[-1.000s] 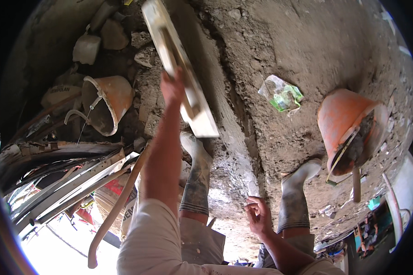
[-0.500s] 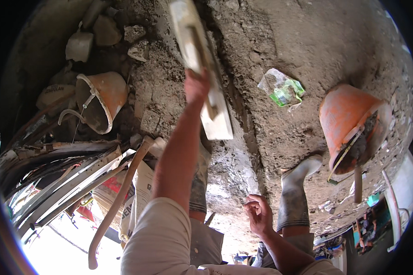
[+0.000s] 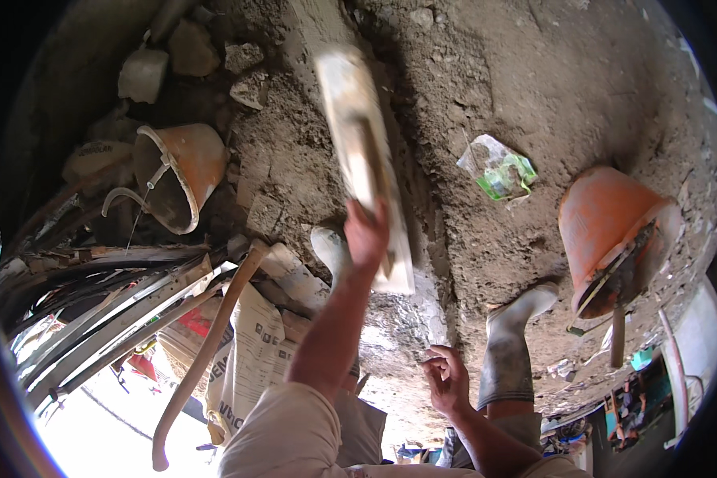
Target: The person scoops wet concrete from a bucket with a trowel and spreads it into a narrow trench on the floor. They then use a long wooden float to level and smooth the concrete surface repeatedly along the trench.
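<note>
My left hand (image 3: 366, 231) is closed round the handle of a long, pale plastering float (image 3: 350, 119), slightly smeared by motion. The float lies lengthwise over a narrow strip of grey mortar (image 3: 426, 307), covering part of it; whether it touches the surface I cannot tell. Low in the view, to the right of the strip, my right hand (image 3: 448, 381) hangs with fingers loosely bent and a little apart, with nothing visible in it. Rubber boots show on both sides of the strip, the right boot (image 3: 511, 342) and the left boot (image 3: 331, 248), the latter partly behind my left arm.
An orange bucket (image 3: 609, 231) with a tool handle sticking out lies tilted at right; another orange bucket (image 3: 203, 163) lies at left. A green-and-white plastic wrapper (image 3: 502, 167) rests on rough soil. Stone blocks (image 3: 143, 76), a curved wooden handle (image 3: 207, 358) and printed sacks (image 3: 255, 342) are at left.
My left hand has drawn the float nearer to me and slightly right along the strip. The left boot has come into sight. My right hand has barely moved.
</note>
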Action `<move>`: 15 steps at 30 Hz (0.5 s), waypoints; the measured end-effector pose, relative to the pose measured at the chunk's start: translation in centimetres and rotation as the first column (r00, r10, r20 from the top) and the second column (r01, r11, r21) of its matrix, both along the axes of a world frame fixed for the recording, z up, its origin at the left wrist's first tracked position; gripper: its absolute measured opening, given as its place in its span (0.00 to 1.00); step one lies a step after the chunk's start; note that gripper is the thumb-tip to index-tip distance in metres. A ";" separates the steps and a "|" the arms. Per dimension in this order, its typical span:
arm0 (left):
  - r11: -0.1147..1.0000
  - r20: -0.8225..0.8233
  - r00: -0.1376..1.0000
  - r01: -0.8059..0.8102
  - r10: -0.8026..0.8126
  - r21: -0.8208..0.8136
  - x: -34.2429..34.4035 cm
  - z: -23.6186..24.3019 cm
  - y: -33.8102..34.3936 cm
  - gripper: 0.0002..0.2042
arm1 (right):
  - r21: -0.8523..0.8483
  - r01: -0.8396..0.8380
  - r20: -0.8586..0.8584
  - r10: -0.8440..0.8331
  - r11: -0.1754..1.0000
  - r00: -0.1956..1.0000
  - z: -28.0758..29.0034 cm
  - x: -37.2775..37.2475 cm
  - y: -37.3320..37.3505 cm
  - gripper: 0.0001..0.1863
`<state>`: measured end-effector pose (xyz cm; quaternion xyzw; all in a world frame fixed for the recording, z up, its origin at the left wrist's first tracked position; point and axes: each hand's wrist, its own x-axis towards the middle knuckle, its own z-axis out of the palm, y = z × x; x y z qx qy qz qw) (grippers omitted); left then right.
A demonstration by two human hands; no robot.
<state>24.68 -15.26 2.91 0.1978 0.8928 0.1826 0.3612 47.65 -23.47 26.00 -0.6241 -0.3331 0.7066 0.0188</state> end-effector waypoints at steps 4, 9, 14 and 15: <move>0.997 -0.306 0.952 -0.005 0.028 0.076 -12.6 -1.6 10.9 0.33 | -0.008 -0.029 -0.012 0.029 1.000 1.000 0.3 -0.7 0.7 0.18; 1.000 -0.199 0.980 0.001 0.004 0.023 -21.2 -2.2 21.6 0.35 | -0.002 -0.035 0.010 0.035 0.999 0.999 -0.2 -0.3 0.6 0.18; 0.987 0.058 0.998 -0.010 0.019 -0.162 -16.9 -2.4 23.0 0.30 | -0.003 -0.024 0.017 0.024 1.000 1.000 -0.4 -0.5 0.4 0.18; 0.988 0.023 0.999 0.046 -0.043 -0.146 -13.0 -0.9 22.4 0.29 | -0.004 -0.018 0.042 0.019 1.000 0.999 -0.6 0.0 0.2 0.18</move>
